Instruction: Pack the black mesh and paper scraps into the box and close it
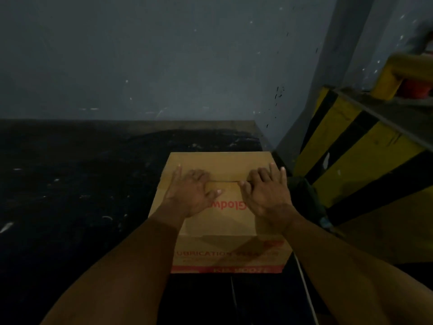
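A brown cardboard box point(225, 221) with red print stands on the dark floor in front of me, its top flaps folded down flat. My left hand point(192, 191) lies on the left part of the top, fingers spread, the tips at the seam between the flaps. My right hand point(264, 191) presses the right part the same way, fingers spread over the seam. Whatever is inside the box is hidden. Black mesh point(70, 184) with small pale scraps point(7, 227) covers the floor to the left.
A grey wall point(164, 55) rises behind the box. To the right stands a yellow-and-black striped barrier point(351, 156) with a yellow frame and something red point(414, 87) behind it. A dark bundle point(307, 195) lies between box and barrier.
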Motion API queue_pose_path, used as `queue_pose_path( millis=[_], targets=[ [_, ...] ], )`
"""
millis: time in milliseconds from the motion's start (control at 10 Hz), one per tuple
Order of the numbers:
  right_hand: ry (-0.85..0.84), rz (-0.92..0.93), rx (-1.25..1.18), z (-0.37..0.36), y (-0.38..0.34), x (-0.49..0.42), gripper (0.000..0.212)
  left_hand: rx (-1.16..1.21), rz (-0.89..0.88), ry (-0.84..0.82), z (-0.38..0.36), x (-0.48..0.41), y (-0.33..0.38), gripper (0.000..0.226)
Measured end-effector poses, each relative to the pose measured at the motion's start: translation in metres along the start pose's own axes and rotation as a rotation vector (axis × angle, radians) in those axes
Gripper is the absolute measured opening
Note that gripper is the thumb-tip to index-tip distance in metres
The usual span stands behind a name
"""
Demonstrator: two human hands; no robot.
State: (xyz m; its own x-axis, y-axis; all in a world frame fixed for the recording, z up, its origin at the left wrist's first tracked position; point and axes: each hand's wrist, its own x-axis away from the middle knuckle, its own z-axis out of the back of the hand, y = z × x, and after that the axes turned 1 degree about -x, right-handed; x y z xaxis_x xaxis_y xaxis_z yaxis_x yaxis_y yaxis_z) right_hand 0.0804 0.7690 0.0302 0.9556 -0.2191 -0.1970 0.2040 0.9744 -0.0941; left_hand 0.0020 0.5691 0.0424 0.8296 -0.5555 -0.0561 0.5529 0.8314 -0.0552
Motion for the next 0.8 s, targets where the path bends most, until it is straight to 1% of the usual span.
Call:
queue_pose_path(
  millis=[100, 200, 300, 500, 600, 700, 800],
  targets=[
    [-0.095, 0.007, -0.054, -0.01, 0.007, -0.009, 0.068, 0.167, 0.032, -0.022, -0.016, 0.004, 0.006, 0.067],
    [-0.164, 0.007, -0.073, -0.013, 0.013, -0.016, 0.071, 0.201, 0.054, -0.013, -0.021, 0.004, 0.009, 0.063],
    [-0.198, 0.0, -0.057, -0.013, 0.013, -0.017, 0.07, 0.223, 0.071, 0.008, -0.024, 0.005, 0.011, 0.063],
    [-0.234, -0.031, -0.039, -0.008, 0.007, -0.016, 0.069, 0.189, 0.084, -0.056, -0.02, 0.006, 0.01, 0.064],
    [-0.233, -0.061, -0.068, -0.004, 0.004, -0.009, 0.07, 0.211, 0.059, -0.086, -0.013, 0.016, 0.011, 0.064],
    [-0.232, -0.034, -0.111, 0.009, 0.0, -0.007, 0.063, 0.307, 0.009, -0.003, -0.001, 0.045, 0.006, 0.059],
    [-0.084, -0.019, -0.23, 0.037, 0.008, -0.006, 0.036, 0.59, 0.02, 0.253, -0.008, 0.11, 0.001, 0.041]
  ],
)
